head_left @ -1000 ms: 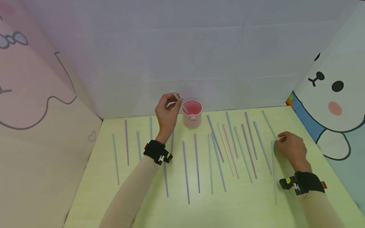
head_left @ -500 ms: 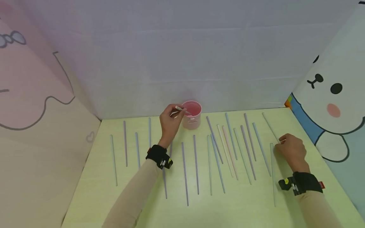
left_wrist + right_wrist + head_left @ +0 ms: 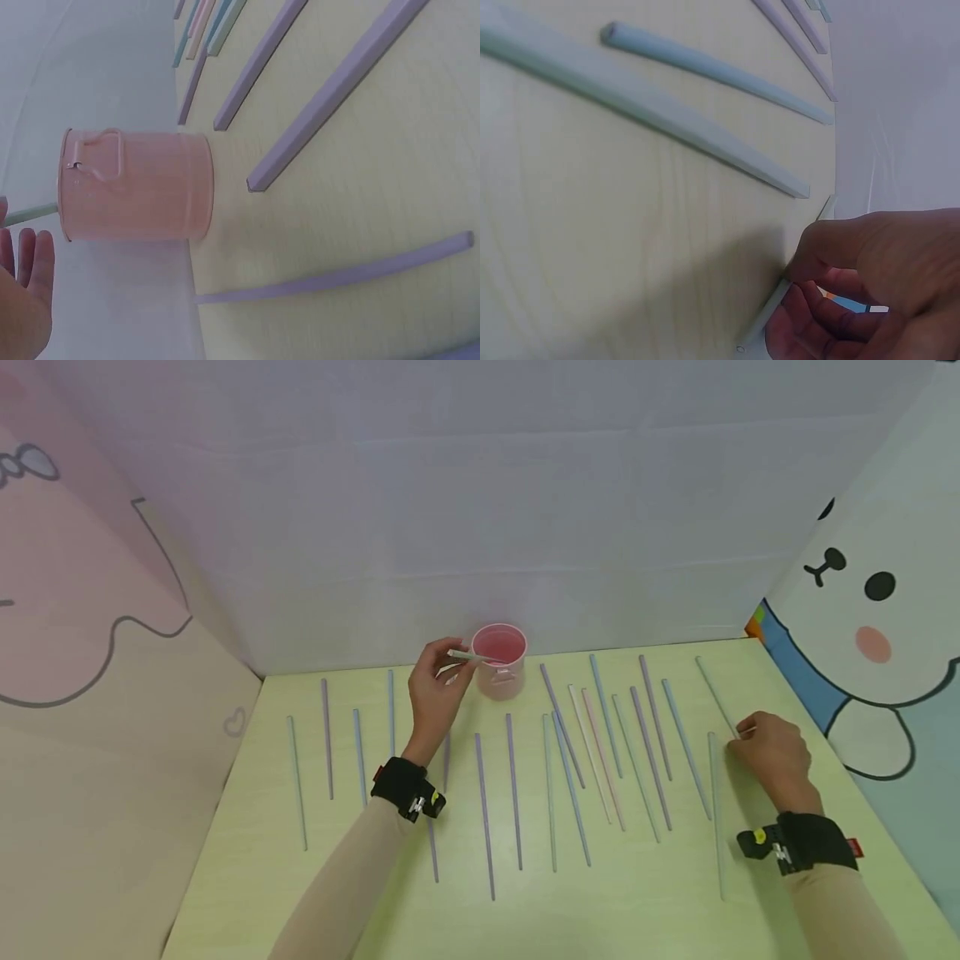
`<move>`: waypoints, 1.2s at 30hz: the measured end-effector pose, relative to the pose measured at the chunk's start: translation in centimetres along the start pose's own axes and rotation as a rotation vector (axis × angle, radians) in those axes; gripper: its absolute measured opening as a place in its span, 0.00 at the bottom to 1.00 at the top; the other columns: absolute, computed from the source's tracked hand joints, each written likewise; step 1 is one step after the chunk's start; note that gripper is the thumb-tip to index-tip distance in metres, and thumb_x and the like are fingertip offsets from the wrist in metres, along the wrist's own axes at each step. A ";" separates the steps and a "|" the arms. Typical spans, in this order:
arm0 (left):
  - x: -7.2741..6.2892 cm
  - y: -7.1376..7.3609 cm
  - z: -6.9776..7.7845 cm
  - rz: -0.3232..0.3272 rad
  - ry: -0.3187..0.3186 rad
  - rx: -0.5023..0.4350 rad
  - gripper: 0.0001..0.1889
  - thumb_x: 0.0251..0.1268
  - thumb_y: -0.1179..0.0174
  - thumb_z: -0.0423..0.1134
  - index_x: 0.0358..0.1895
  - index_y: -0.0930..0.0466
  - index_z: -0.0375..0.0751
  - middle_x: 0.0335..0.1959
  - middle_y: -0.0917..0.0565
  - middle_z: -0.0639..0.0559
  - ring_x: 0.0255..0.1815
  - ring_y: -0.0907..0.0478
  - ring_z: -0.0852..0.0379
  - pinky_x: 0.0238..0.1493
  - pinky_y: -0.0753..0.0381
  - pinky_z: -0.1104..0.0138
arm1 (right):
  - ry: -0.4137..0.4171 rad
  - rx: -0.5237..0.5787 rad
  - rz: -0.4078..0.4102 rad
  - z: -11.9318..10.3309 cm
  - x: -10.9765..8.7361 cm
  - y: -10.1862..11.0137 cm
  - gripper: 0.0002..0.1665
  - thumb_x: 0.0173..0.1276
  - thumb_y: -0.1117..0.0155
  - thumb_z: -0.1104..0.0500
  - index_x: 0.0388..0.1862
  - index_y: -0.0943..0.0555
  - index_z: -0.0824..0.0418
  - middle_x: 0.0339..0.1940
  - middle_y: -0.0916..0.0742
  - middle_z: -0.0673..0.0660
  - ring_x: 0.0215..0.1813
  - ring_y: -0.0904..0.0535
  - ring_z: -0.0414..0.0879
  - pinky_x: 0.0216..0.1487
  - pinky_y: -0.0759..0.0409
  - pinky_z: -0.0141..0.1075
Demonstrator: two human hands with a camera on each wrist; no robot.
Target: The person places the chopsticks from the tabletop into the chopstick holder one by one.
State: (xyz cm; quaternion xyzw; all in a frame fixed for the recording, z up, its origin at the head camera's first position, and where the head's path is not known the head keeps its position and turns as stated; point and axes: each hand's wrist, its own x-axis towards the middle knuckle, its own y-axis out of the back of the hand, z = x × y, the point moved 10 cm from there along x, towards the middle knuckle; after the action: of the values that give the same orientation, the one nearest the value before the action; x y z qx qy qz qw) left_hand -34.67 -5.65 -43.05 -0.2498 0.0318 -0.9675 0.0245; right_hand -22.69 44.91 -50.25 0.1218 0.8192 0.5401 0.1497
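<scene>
My left hand (image 3: 437,697) pinches a pale green stick (image 3: 465,655) between thumb and fingers, at the left of a small pink bucket (image 3: 501,683). The stick lies nearly level, its far end over the bucket's opening; the left wrist view shows that green stick (image 3: 30,214) meeting the rim. On the right of the table, my right hand (image 3: 776,756) pinches another pale green stick (image 3: 712,689) near its lower end. The right wrist view has this stick (image 3: 765,315) between thumb and fingers, low over the tabletop, and whether it touches the table I cannot tell.
Several purple, blue, green, white and pink sticks lie spread over the pale table (image 3: 600,910), mostly pointing away from me. A green stick (image 3: 716,818) lies just left of my right hand. A pale wall (image 3: 525,527) rises behind the bucket.
My left hand has come down a little, and its stick has tilted from steep to nearly level at the bucket. The right hand stays almost still, holding its stick.
</scene>
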 end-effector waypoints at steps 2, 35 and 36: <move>-0.5 0.7 -0.8 0.015 0.044 -0.018 0.22 0.60 0.31 0.19 0.58 0.24 0.24 0.50 0.20 0.28 0.49 0.19 0.29 0.53 0.15 0.51 | 0.009 0.011 0.005 0.0 -0.2 0.1 0.18 0.63 0.35 0.62 0.47 0.22 0.74 0.44 0.15 0.73 0.37 0.19 0.65 0.26 0.23 0.48; -7.4 0.9 -4.9 -0.202 0.496 0.130 0.11 0.66 0.31 0.29 0.50 0.15 0.34 0.46 0.12 0.44 0.43 0.14 0.38 0.41 0.12 0.58 | 0.300 0.124 0.153 -7.4 -5.6 -0.2 0.16 0.66 0.38 0.71 0.52 0.22 0.75 0.41 0.16 0.71 0.39 0.18 0.65 0.33 0.20 0.53; -7.5 0.8 -4.9 -0.209 0.490 0.140 0.11 0.66 0.31 0.29 0.50 0.15 0.36 0.46 0.12 0.45 0.42 0.14 0.40 0.41 0.12 0.59 | 0.309 0.129 0.152 -7.9 -5.9 -0.3 0.16 0.66 0.38 0.72 0.52 0.22 0.75 0.40 0.16 0.71 0.39 0.18 0.64 0.33 0.20 0.52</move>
State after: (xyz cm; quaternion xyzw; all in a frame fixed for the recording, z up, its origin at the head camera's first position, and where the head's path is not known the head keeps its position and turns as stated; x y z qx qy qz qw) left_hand -30.48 -5.75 -50.96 -0.0078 -0.0563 -0.9961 -0.0668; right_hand -20.27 35.95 -46.94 0.1083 0.8536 0.5087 -0.0276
